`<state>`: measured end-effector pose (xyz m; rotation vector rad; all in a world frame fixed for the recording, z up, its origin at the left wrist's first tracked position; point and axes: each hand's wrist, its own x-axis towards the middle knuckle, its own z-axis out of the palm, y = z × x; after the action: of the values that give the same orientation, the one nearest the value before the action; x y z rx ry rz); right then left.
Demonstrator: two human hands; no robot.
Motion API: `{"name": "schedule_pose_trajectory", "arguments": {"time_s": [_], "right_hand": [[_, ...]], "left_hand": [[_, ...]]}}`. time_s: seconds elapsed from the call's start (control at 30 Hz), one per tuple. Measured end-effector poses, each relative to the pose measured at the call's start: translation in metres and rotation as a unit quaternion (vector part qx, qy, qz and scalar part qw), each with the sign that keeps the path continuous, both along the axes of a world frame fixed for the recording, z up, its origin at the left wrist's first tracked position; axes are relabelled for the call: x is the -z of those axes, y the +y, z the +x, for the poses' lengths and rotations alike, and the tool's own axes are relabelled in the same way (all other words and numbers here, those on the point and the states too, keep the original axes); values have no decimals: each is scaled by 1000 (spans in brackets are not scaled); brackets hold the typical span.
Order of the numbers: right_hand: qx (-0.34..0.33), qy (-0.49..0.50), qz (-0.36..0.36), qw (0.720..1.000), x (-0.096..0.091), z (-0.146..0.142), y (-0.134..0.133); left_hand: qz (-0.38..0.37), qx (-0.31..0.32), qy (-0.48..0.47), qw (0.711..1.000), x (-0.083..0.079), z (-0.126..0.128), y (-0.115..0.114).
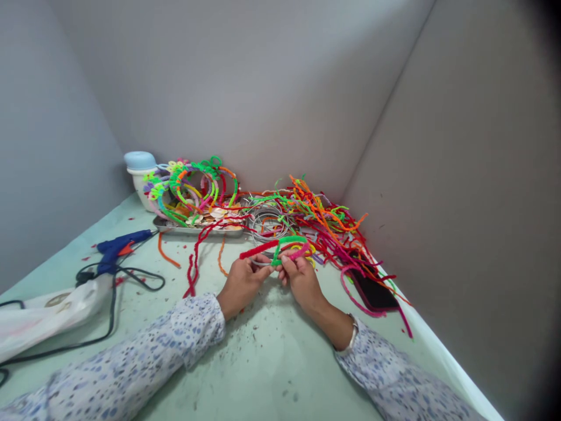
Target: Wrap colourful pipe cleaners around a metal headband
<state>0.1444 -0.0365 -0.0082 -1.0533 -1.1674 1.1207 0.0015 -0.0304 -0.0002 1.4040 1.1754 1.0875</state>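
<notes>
Both hands in close over the table (272, 374), near its far side, fingertips nearly meeting. Left hand (243, 283) is closed to a pinch on the thin grey hoop (262, 264); right hand (302, 280) is closed to a pinch on the green fuzzy wire (293, 239) where it crosses the hoop. Hoop sits between the two hands, just above the table, with a red fuzzy strip (259, 249) and a pink fuzzy strip (300, 251) beside the green. Which strips are fixed and which loose: can't tell.

Risks, as judged:

- Slack at the crossing. If the right pinch eases, the green wire could spring back and the turn go loose. Cause: springy core, small grip area.
- Hoop rolling. It's thin, probably slick; a weak left pinch would let it twist and skew the wrap.
- Snagging. The pile of fuzzy wires (324, 213) and the bare hoops (263, 237) lie just beyond the hands; a loose tail could hook them and drag strands along.
- Right sleeve side: the phone (376, 289) lies partly under strands near the table edge. A pulled strand could shift it.
- Left side: glue gun (118, 245) lies on its side, cord (111, 321) looped nearby. A sleeve catching the cord could drag it. Hot or cold: can't tell.
</notes>
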Motion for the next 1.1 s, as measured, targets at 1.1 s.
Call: {"name": "schedule_pose_trajectory", "arguments": {"time_s": [1.1], "right_hand": [[37,-82,-18,996,-2,-2,-4]], "left_hand": [[19,-9,57,998,-12,0,-3]]}}
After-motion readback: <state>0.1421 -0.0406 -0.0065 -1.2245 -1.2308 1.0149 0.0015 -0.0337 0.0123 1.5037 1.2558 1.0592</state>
